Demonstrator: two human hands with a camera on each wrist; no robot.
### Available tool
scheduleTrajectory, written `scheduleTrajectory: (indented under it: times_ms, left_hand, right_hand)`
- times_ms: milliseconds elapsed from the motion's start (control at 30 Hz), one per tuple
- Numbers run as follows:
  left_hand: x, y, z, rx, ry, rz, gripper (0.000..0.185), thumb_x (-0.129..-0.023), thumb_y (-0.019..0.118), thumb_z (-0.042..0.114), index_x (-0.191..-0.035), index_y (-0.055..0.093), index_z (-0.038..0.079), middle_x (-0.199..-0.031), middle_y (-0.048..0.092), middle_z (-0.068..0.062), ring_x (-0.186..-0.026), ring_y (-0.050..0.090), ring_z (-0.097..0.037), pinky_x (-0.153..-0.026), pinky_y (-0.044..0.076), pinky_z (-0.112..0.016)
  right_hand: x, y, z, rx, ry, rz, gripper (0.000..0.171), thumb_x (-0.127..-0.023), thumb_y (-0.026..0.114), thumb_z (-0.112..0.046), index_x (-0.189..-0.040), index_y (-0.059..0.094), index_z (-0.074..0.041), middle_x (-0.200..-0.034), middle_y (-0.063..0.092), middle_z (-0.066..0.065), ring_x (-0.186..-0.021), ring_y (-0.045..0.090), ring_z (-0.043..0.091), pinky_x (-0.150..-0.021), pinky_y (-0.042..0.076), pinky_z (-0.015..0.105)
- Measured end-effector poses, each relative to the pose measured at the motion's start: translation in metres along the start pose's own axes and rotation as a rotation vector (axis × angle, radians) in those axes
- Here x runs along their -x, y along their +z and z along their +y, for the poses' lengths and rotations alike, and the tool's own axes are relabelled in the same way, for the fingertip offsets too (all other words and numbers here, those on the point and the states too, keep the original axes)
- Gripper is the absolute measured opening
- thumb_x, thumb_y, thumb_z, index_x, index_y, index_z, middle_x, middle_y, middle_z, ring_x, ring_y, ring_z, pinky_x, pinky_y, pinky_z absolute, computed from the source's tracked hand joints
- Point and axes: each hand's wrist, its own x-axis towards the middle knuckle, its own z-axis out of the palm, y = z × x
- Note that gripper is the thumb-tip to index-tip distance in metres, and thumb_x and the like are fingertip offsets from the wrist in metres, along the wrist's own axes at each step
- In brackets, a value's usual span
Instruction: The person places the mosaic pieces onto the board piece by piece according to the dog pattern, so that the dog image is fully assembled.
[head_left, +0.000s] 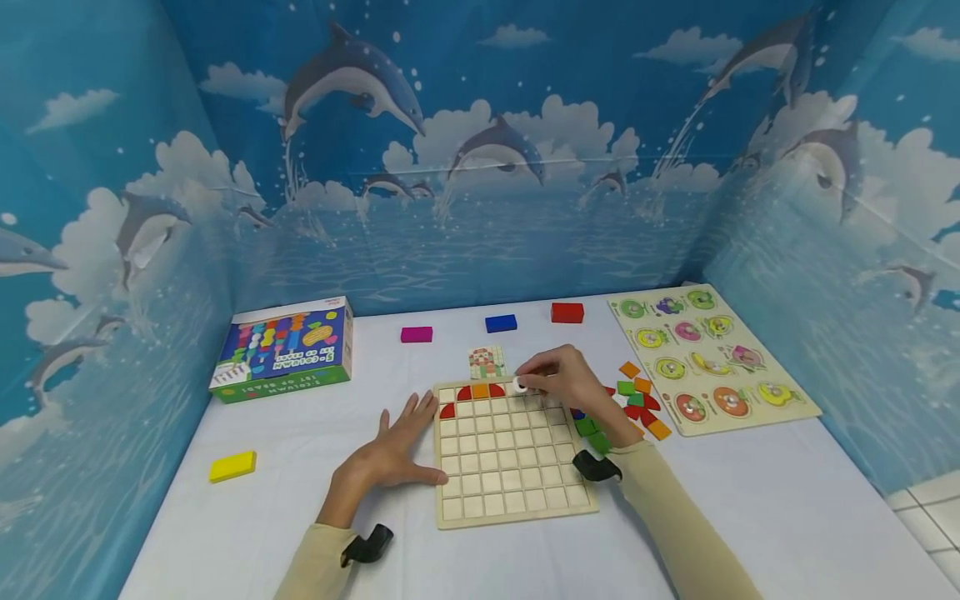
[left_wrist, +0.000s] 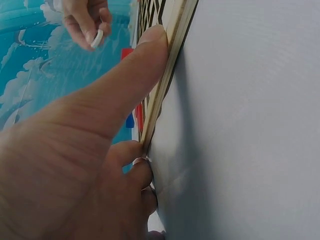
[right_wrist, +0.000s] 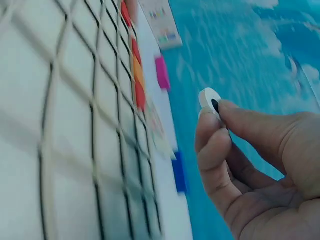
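Observation:
A wooden grid board [head_left: 502,462] lies on the white table. Red curved tiles [head_left: 447,411] and one orange square tile [head_left: 480,391] sit in its upper left cells. My right hand [head_left: 566,375] pinches a small white disc [right_wrist: 207,99] with a black spot between thumb and fingertips, over the board's top row. In the left wrist view, the thumb of my left hand [left_wrist: 75,150] touches the board's edge. The left fingers spread along the board's left side [head_left: 438,450]. Just beyond the top edge lies a small picture card [head_left: 487,362].
Loose red, green and orange tiles [head_left: 627,388] lie right of the board, beside a fruit puzzle board [head_left: 652,392]. Magenta [head_left: 416,334], blue [head_left: 501,322] and red [head_left: 567,312] blocks line the back. At left are a toy box [head_left: 281,350] and a yellow block [head_left: 232,467].

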Motion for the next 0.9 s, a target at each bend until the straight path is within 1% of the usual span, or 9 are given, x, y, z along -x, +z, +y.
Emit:
scheduleTrajectory:
  times_ms: [33, 100, 267, 433, 500, 600, 733, 833, 900]
  left_hand:
    - [0.0, 0.0, 0.0, -0.004, -0.001, 0.0, 0.123, -0.081, 0.095, 0.042, -0.174, 0.02, 0.012, -0.182, 0.009, -0.006, -0.168, -0.004, -0.032, -0.131, -0.014, -0.064]
    - [0.0, 0.0, 0.0, -0.006, -0.003, -0.002, 0.123, -0.081, 0.095, 0.043, -0.174, 0.02, 0.012, -0.182, 0.009, -0.006, -0.168, -0.004, -0.031, -0.13, -0.015, -0.064]
    - [-0.001, 0.0, -0.002, -0.01, 0.001, -0.007, 0.122, -0.082, 0.094, 0.045, -0.174, 0.019, 0.013, -0.182, 0.009, -0.005, -0.168, -0.005, -0.031, -0.13, -0.016, -0.065]
    - [-0.002, 0.0, -0.002, -0.017, 0.006, -0.009, 0.123, -0.082, 0.094, 0.045, -0.174, 0.019, 0.013, -0.183, 0.008, -0.004, -0.168, -0.005, -0.03, -0.13, -0.016, -0.064]
    - [-0.001, -0.001, -0.002, -0.015, 0.008, -0.008, 0.123, -0.082, 0.094, 0.045, -0.174, 0.019, 0.013, -0.183, 0.008, -0.004, -0.168, -0.005, -0.03, -0.13, -0.016, -0.065]
    - [-0.001, -0.001, -0.002, -0.012, 0.01, -0.009, 0.123, -0.082, 0.094, 0.045, -0.174, 0.019, 0.013, -0.183, 0.008, -0.004, -0.168, -0.005, -0.031, -0.13, -0.016, -0.066]
    - [-0.002, -0.001, -0.002, -0.007, 0.01, -0.01, 0.123, -0.082, 0.094, 0.046, -0.174, 0.019, 0.012, -0.182, 0.009, -0.005, -0.168, -0.005, -0.031, -0.129, -0.016, -0.067]
    - [-0.001, -0.001, -0.002, -0.006, 0.012, -0.011, 0.123, -0.082, 0.094, 0.045, -0.174, 0.019, 0.011, -0.182, 0.009, -0.005, -0.168, -0.005, -0.032, -0.129, -0.016, -0.067]
    - [-0.001, -0.001, -0.001, -0.007, 0.015, -0.009, 0.123, -0.082, 0.094, 0.044, -0.174, 0.019, 0.011, -0.182, 0.009, -0.006, -0.168, -0.004, -0.032, -0.129, -0.015, -0.067]
  right_hand:
    - [-0.003, 0.008, -0.001, -0.023, -0.002, -0.024, 0.011, -0.1, 0.075, -0.002, -0.107, 0.082, 0.004, -0.092, 0.079, 0.021, -0.074, 0.07, 0.048, -0.064, 0.065, 0.043]
    - [-0.008, 0.021, -0.004, -0.047, -0.016, -0.061, 0.011, -0.101, 0.073, -0.001, -0.106, 0.082, 0.005, -0.092, 0.079, 0.022, -0.074, 0.071, 0.048, -0.065, 0.066, 0.043]
    - [-0.022, 0.052, -0.004, -0.048, -0.028, -0.11, 0.01, -0.1, 0.073, 0.002, -0.104, 0.082, 0.005, -0.091, 0.08, 0.016, -0.072, 0.077, 0.034, -0.067, 0.068, 0.038]
    - [-0.031, 0.074, -0.008, -0.026, -0.021, -0.148, 0.008, -0.098, 0.075, 0.005, -0.101, 0.082, 0.005, -0.089, 0.08, 0.014, -0.068, 0.077, 0.029, -0.063, 0.067, 0.035]
    - [-0.033, 0.08, -0.009, -0.007, -0.027, -0.157, 0.008, -0.098, 0.074, 0.006, -0.1, 0.082, 0.006, -0.088, 0.079, 0.015, -0.067, 0.076, 0.029, -0.061, 0.066, 0.034]
    - [-0.035, 0.086, -0.008, 0.047, -0.052, -0.149, 0.008, -0.097, 0.075, 0.006, -0.098, 0.083, 0.005, -0.085, 0.079, 0.013, -0.065, 0.074, 0.024, -0.06, 0.064, 0.029]
    - [-0.036, 0.09, -0.007, 0.16, -0.105, -0.107, 0.007, -0.095, 0.079, 0.004, -0.094, 0.085, 0.0, -0.087, 0.079, 0.008, -0.072, 0.071, 0.014, -0.064, 0.059, 0.024]
    - [-0.036, 0.091, -0.009, 0.21, -0.119, -0.094, 0.005, -0.094, 0.082, 0.001, -0.093, 0.086, -0.001, -0.089, 0.078, 0.006, -0.078, 0.067, 0.011, -0.067, 0.058, 0.024]
    - [-0.036, 0.091, -0.009, 0.216, -0.122, -0.096, 0.004, -0.093, 0.082, 0.001, -0.093, 0.086, -0.001, -0.089, 0.077, 0.006, -0.08, 0.066, 0.01, -0.068, 0.058, 0.023]
